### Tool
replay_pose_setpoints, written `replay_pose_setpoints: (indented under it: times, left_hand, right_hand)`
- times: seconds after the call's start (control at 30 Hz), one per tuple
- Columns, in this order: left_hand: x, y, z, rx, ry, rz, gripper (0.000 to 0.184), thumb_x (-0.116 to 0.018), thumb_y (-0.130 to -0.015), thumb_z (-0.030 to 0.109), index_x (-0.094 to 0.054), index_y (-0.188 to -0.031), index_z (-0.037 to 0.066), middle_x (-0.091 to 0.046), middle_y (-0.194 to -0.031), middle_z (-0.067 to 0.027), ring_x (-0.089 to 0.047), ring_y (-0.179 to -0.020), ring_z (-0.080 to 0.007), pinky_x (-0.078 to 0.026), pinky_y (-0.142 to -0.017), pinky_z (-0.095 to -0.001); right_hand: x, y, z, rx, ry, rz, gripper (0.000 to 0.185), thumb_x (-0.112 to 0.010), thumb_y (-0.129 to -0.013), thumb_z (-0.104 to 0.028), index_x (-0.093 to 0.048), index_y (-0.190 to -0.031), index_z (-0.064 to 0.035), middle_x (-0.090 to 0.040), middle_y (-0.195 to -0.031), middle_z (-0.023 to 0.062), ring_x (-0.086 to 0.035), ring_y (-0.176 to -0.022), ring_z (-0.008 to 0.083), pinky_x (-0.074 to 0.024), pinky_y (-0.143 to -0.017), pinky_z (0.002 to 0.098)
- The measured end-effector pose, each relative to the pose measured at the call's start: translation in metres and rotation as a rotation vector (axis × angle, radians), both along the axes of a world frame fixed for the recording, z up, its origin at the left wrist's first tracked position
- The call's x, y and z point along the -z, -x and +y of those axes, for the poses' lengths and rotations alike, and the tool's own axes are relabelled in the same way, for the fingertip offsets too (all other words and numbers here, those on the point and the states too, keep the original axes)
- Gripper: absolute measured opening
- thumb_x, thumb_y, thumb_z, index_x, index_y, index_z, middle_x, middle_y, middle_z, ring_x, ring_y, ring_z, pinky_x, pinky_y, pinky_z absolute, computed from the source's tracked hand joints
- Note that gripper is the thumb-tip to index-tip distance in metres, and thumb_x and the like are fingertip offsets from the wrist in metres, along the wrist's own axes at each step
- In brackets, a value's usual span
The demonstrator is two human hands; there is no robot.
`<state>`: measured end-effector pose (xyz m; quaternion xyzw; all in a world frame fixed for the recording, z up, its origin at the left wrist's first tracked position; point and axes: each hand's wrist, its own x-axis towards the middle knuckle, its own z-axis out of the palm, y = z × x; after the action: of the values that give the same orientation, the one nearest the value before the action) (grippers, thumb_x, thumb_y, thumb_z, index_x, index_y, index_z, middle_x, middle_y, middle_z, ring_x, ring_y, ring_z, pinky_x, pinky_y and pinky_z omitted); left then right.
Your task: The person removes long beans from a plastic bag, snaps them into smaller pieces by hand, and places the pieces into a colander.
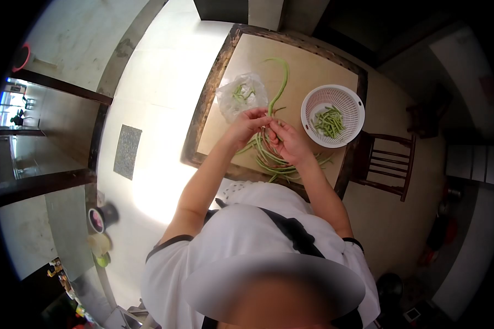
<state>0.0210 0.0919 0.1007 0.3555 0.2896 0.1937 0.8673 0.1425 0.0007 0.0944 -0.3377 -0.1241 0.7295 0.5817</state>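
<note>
My left hand (250, 125) pinches a long green bean (284, 82) near its lower end. From the fingers, the bean curves up across the table. My right hand (288, 142) meets the left, its fingertips closed on the same bean's end; the exact grip is too small to make out. Under and below the hands lies a pile of long beans (271, 160), green with some reddish ones. Left of the hands, a clear plastic bag (229, 97) has a few short green bits on it. A white colander (308, 125) on the right contains short cut bean pieces (329, 122).
The square table (247, 52) has a worn dark wooden rim. A dark wooden chair (391, 162) stands at its right side. On the floor to the left are a grey mat (127, 152) and a bucket (96, 220) near the wall.
</note>
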Motion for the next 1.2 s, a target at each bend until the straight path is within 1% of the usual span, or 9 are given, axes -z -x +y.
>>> replay_pose_setpoints:
  times: [0.17, 0.23, 0.3, 0.37, 0.4, 0.43, 0.77, 0.93, 1.2]
  left_hand:
    - [-0.005, -0.002, 0.015, -0.087, 0.008, 0.086, 0.020, -0.057, -0.077, 0.013, -0.056, -0.095, 0.004, -0.054, -0.075, 0.0036, -0.046, -0.061, -0.0060, -0.038, -0.058, -0.0188]
    - [-0.001, -0.004, 0.019, 0.039, -0.449, 0.314, 0.019, -0.057, -0.077, 0.014, -0.058, -0.093, 0.004, -0.053, -0.070, 0.0044, -0.045, -0.060, -0.0033, -0.036, -0.056, -0.0174]
    - [0.003, -0.006, 0.018, -0.017, -0.443, 0.291, 0.017, -0.058, -0.078, 0.015, -0.058, -0.090, 0.004, -0.052, -0.068, 0.0049, -0.045, -0.059, -0.0025, -0.036, -0.054, -0.0165]
    - [0.013, -0.007, 0.020, -0.074, -0.433, 0.271, 0.015, -0.058, -0.078, 0.015, -0.059, -0.087, 0.004, -0.052, -0.066, 0.0053, -0.045, -0.058, -0.0016, -0.036, -0.053, -0.0156]
    - [0.017, -0.006, 0.023, -0.182, -0.147, 0.150, 0.013, -0.058, -0.078, 0.015, -0.059, -0.085, 0.005, -0.052, -0.065, 0.0057, -0.046, -0.058, -0.0012, -0.036, -0.052, -0.0148]
    - [0.020, -0.003, 0.025, -0.287, 0.140, 0.026, 0.011, -0.058, -0.078, 0.015, -0.058, -0.083, 0.005, -0.051, -0.065, 0.0060, -0.046, -0.057, -0.0007, -0.036, -0.050, -0.0140]
    - [0.001, -0.001, -0.010, 0.032, -0.010, 0.108, 0.013, -0.059, -0.076, 0.013, -0.057, -0.087, 0.006, -0.052, -0.069, 0.0047, -0.046, -0.058, -0.0029, -0.036, -0.052, -0.0140]
    - [-0.002, 0.002, 0.003, -0.248, 0.209, -0.042, 0.025, -0.058, -0.077, 0.014, -0.055, -0.100, 0.004, -0.052, -0.073, 0.0044, -0.045, -0.063, -0.0026, -0.035, -0.055, -0.0143]
    - [-0.006, -0.001, 0.018, -0.160, -0.326, 0.111, 0.024, -0.058, -0.078, 0.011, -0.056, -0.100, 0.001, -0.051, -0.072, 0.0042, -0.043, -0.059, -0.0037, -0.035, -0.054, -0.0153]
  right_hand:
    - [0.009, 0.006, -0.011, -0.067, 0.128, -0.170, 0.012, -0.045, -0.086, -0.017, -0.050, -0.088, -0.0064, -0.043, -0.060, -0.0035, -0.037, -0.051, 0.0038, -0.0302, -0.046, 0.0147]
    - [0.020, 0.011, -0.015, -0.041, 0.139, -0.195, 0.011, -0.046, -0.085, -0.016, -0.050, -0.087, -0.0064, -0.044, -0.061, -0.0030, -0.038, -0.051, 0.0040, -0.0312, -0.047, 0.0156]
    - [0.021, 0.016, -0.017, -0.005, 0.147, -0.221, 0.011, -0.046, -0.085, -0.016, -0.050, -0.087, -0.0063, -0.045, -0.062, -0.0024, -0.039, -0.052, 0.0042, -0.0322, -0.047, 0.0165]
    - [0.014, 0.022, -0.020, 0.168, -0.066, -0.752, 0.009, -0.046, -0.085, -0.014, -0.049, -0.086, -0.0053, -0.048, -0.064, -0.0010, -0.043, -0.054, 0.0059, -0.0350, -0.050, 0.0185]
    - [0.011, 0.023, -0.022, 0.169, -0.067, -0.751, 0.009, -0.046, -0.085, -0.014, -0.049, -0.086, -0.0053, -0.048, -0.064, -0.0010, -0.043, -0.054, 0.0059, -0.0350, -0.050, 0.0185]
    - [0.008, 0.025, -0.025, 0.148, -0.083, -0.706, 0.009, -0.046, -0.085, -0.014, -0.048, -0.087, -0.0054, -0.048, -0.066, -0.0004, -0.044, -0.056, 0.0066, -0.0358, -0.051, 0.0193]
    - [-0.001, 0.009, -0.006, 0.154, 0.019, 0.005, 0.010, -0.045, -0.086, -0.017, -0.046, -0.087, -0.0073, -0.047, -0.074, 0.0009, -0.045, -0.061, 0.0081, -0.0395, -0.055, 0.0204]
    - [0.006, 0.007, -0.008, 0.071, 0.042, 0.123, 0.013, -0.045, -0.087, -0.018, -0.047, -0.086, -0.0047, -0.046, -0.073, 0.0004, -0.044, -0.059, 0.0071, -0.0372, -0.053, 0.0193]
    - [0.016, 0.005, -0.013, 0.006, 0.062, 0.266, 0.010, -0.046, -0.083, -0.012, -0.048, -0.087, -0.0026, -0.045, -0.069, -0.0002, -0.042, -0.057, 0.0074, -0.0347, -0.052, 0.0193]
